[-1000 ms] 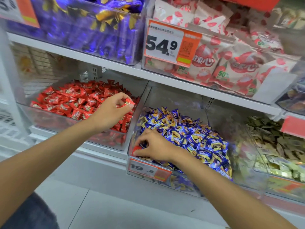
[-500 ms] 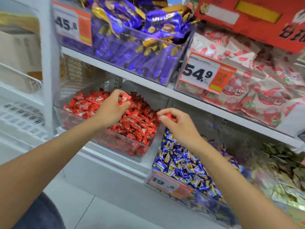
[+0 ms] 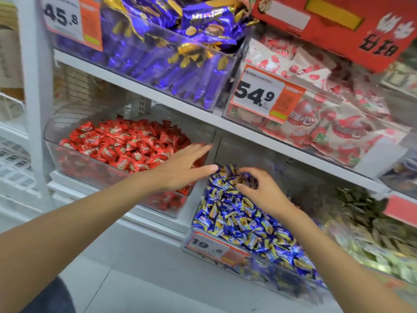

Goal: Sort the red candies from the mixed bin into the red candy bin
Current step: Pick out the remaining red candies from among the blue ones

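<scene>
A clear bin of red candies (image 3: 126, 145) sits at the left of the lower shelf. Right beside it stands the mixed bin (image 3: 239, 224), heaped with blue and yellow wrapped candies; I see no red candy in it. My left hand (image 3: 182, 168) hovers over the right end of the red bin, fingers spread and flat, holding nothing. My right hand (image 3: 259, 190) reaches into the back of the mixed bin with its fingers curled among the blue wrappers; whether they pinch one is hidden.
A white shelf board (image 3: 225, 127) runs close above both bins. On it stand a bin of purple and gold packets (image 3: 171, 53) and white strawberry packets (image 3: 327, 114). Greenish candies (image 3: 370, 224) fill the bin at the right. A white upright post (image 3: 36, 86) stands left.
My left hand has let go of its red candy and opened over the red bin. My right hand has dropped its red candy and moved back down into the mixed bin.
</scene>
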`<action>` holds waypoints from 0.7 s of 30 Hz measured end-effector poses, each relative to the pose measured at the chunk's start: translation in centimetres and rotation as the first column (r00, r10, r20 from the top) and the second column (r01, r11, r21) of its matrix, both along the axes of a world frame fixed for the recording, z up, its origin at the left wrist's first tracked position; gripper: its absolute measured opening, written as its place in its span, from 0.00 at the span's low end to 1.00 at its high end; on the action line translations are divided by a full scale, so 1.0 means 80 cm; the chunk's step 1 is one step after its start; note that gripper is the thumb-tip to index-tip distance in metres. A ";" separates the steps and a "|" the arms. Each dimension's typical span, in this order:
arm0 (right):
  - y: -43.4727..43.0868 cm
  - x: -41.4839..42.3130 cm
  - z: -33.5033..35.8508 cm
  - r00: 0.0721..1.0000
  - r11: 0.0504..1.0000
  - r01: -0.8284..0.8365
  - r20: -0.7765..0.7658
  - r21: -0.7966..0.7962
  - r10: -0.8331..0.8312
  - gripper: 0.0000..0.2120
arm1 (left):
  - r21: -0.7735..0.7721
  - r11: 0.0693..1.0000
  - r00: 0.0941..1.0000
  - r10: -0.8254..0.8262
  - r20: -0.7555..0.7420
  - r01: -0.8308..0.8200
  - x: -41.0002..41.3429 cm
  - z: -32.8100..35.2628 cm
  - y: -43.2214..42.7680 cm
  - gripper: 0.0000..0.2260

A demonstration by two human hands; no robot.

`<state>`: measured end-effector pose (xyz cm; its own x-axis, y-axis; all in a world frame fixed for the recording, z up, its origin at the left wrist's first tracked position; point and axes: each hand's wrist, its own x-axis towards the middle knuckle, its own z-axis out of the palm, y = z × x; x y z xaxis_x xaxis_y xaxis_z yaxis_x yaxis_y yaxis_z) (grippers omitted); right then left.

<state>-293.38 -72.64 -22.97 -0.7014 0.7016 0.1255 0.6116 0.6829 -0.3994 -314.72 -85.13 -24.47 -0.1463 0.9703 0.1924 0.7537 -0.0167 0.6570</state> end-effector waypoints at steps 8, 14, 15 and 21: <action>0.020 -0.093 -0.050 0.968 0.997 -0.029 0.251 0.068 0.011 0.30 | 0.017 0.999 0.988 -0.037 0.153 0.035 0.014 -0.035 0.016 0.29; 0.036 -0.060 -0.060 0.854 0.976 -0.217 0.487 0.016 0.181 0.29 | 0.041 0.998 0.983 -0.044 0.179 0.037 0.013 -0.035 0.018 0.29; 0.038 -0.043 -0.059 0.845 0.972 -0.235 0.498 0.022 0.193 0.28 | 0.037 0.999 0.984 -0.039 0.176 0.033 0.013 -0.034 0.017 0.28; 0.044 0.075 -0.047 0.895 0.981 -0.190 0.405 -0.037 0.188 0.34 | 0.043 0.999 0.986 -0.037 0.163 0.031 0.013 -0.033 0.013 0.29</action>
